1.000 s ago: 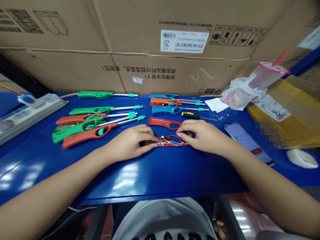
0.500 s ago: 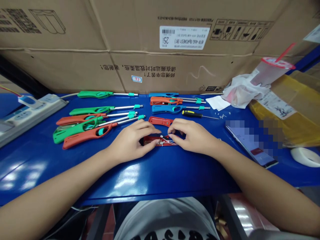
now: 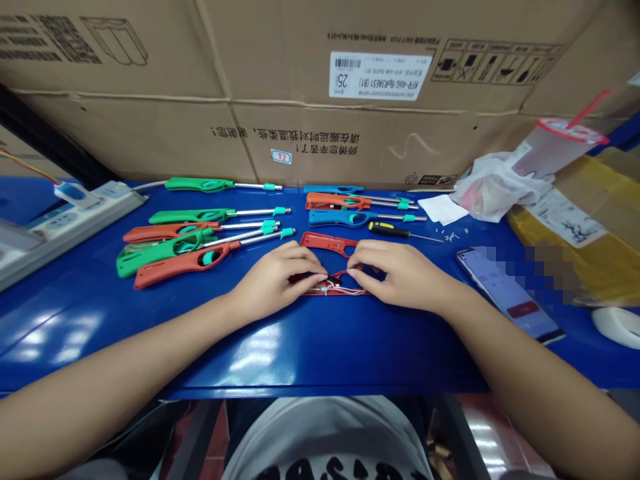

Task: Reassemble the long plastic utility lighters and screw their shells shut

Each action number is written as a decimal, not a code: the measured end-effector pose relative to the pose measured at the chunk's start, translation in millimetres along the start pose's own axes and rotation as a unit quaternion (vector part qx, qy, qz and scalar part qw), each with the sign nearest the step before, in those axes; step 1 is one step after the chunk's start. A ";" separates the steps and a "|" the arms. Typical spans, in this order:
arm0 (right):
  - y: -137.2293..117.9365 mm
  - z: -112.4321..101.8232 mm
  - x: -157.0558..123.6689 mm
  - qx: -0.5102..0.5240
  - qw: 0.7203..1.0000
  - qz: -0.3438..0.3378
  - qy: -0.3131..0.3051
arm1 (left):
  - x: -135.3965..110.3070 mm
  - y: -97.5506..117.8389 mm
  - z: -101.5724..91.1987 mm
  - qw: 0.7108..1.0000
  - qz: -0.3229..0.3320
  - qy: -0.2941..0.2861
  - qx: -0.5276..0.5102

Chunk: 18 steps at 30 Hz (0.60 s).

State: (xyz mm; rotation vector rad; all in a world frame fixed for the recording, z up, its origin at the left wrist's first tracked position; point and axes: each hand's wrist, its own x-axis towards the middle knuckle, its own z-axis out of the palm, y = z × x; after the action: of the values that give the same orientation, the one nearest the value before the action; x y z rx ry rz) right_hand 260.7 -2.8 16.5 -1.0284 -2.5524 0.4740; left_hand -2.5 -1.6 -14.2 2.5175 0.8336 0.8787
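Head view puts the opened red lighter shell [image 3: 334, 293] mid-table, so I take it as the centre of my clock; it lies flat on the blue table [image 3: 310, 360], with white wires [image 3: 353, 291] running along inside it. At nine o'clock I have the left hand [image 3: 267, 280], its thumb and forefinger tips drawn close together beside a small black piece [image 3: 333, 281] in the shell; from here I cannot tell whether they are clamped on it. At three o'clock the right hand [image 3: 403, 273], well apart from the left, curls over the shell's other end, thumb and forefinger tips near each other by the red trigger loop; whether they pinch anything, I cannot tell. Just beyond, at twelve, I see the red cover half [image 3: 323, 241], partly behind the right fingers, and farther out in the same direction a blue lighter [image 3: 333, 219] and an orange lighter [image 3: 330, 201]. Towards half past one lies a yellow-and-black screwdriver [image 3: 385, 229], its shank pointing to small white bits [image 3: 452, 236]. Around ten o'clock, green and orange lighters [image 3: 170, 267] lie in a loose group, while a phone [image 3: 505, 293] rests at three, outside the right forearm.
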 end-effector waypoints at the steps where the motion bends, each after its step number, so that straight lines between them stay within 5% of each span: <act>1: 0.7 -0.1 -0.1 0.011 1.000 0.005 0.010 | -0.3 0.3 -0.3 1.000 0.006 0.008 -0.002; 10: -1.5 22.4 6.0 0.148 0.988 -0.013 0.033 | 0.3 4.9 -0.5 0.995 0.050 0.084 -0.005; 18: -3.5 33.3 10.6 0.182 0.980 0.026 0.075 | -0.2 9.7 -5.4 0.999 0.006 0.030 0.017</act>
State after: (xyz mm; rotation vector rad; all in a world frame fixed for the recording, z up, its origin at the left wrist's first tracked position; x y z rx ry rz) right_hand 236.9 -3.5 -9.5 -0.9545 -2.2036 0.8089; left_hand -2.1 -8.5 -5.5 2.5379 0.8603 0.9564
